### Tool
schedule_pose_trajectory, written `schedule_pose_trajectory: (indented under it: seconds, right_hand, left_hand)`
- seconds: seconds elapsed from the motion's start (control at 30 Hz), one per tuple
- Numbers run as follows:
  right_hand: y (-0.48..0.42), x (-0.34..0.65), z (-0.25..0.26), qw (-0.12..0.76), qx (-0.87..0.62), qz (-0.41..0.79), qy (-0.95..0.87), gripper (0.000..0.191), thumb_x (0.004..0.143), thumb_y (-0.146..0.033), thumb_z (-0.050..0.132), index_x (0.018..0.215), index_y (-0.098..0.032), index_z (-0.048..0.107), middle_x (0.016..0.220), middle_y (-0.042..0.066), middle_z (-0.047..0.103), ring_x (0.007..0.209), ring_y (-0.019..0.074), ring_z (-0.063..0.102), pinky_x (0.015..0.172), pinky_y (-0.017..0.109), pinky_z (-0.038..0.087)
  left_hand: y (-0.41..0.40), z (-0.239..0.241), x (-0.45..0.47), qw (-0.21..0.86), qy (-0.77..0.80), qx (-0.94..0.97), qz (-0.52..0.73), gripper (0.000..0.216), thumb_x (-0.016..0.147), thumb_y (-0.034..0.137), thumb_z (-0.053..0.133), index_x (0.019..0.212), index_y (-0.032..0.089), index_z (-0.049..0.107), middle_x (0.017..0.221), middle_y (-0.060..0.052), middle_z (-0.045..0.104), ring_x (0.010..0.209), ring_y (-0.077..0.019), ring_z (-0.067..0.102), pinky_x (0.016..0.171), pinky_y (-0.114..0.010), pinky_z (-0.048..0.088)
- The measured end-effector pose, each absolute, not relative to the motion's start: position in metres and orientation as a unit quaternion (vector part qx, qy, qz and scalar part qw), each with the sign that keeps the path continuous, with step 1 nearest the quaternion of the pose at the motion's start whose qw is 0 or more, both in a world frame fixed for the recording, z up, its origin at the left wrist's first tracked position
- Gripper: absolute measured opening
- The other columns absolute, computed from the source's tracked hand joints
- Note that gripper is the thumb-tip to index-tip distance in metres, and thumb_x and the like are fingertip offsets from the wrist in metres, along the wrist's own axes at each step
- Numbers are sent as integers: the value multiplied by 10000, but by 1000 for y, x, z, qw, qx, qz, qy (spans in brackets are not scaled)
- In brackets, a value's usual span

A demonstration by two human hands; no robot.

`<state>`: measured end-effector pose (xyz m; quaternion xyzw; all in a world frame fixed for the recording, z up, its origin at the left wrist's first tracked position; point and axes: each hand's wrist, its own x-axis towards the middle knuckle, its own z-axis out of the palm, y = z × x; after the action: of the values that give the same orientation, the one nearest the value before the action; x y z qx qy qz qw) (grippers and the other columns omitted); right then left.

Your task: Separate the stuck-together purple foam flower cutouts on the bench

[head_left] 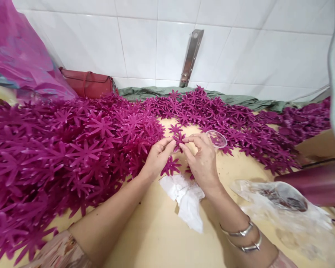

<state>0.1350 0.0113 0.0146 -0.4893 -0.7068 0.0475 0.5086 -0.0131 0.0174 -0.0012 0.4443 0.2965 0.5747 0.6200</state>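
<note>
A small purple artificial flower [179, 139] is pinched by its petals between my two hands, in the middle of the view. My left hand [159, 155] grips its left side between thumb and forefinger. On its other side my right hand [202, 158] does the same. Just behind lies another loose flower [175, 128], and one more loose flower [171, 166] rests below my fingers. A clear round lid or shallow dish [222, 141] sits beside my right hand, with purple petals showing at it. Crumpled white tissue [185, 201] lies on the yellow tabletop [145, 238] between my forearms.
A large heap of purple flowers [86, 141] covers the left; smaller flowers [229, 119] run along the back and right. A red bag [86, 83] and a pink plastic sack [22, 56] stand behind. Clear plastic [301, 223] lies at right, near a hanging white cable [333, 93].
</note>
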Motion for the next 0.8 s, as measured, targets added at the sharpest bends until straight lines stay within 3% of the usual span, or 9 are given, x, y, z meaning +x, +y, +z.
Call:
schedule_pose_trajectory:
  seconds: [0.37, 0.53, 0.8]
  right_hand:
    - [14, 138, 13, 534, -465, 111, -697, 109, 925, -219, 640, 826, -234, 683, 879, 44, 699, 886, 229, 659, 848, 396, 502]
    - [12, 138, 14, 533, -482, 144, -680, 49, 907, -236, 676, 875, -240, 712, 917, 40, 735, 897, 227, 678, 859, 388, 510]
    - [11, 138, 14, 469, -494, 56, -730, 93, 949, -216, 609, 870, -224, 658, 909, 62, 703, 884, 255, 641, 843, 407, 478]
  left_hand:
    - [20, -6, -14, 619, 307, 444, 571, 333, 762, 415, 863, 948, 164, 745, 836, -15, 765, 789, -137, 692, 796, -250, 539]
    - [18, -4, -14, 612, 315, 450, 569, 318, 789, 427, 836, 941, 165, 739, 850, -16, 755, 780, -141, 678, 782, -257, 534]
    - [18, -2, -16, 585, 325, 482, 566, 333, 794, 467, 818, 871, 155, 732, 805, 5, 699, 759, -113, 609, 772, -231, 480]
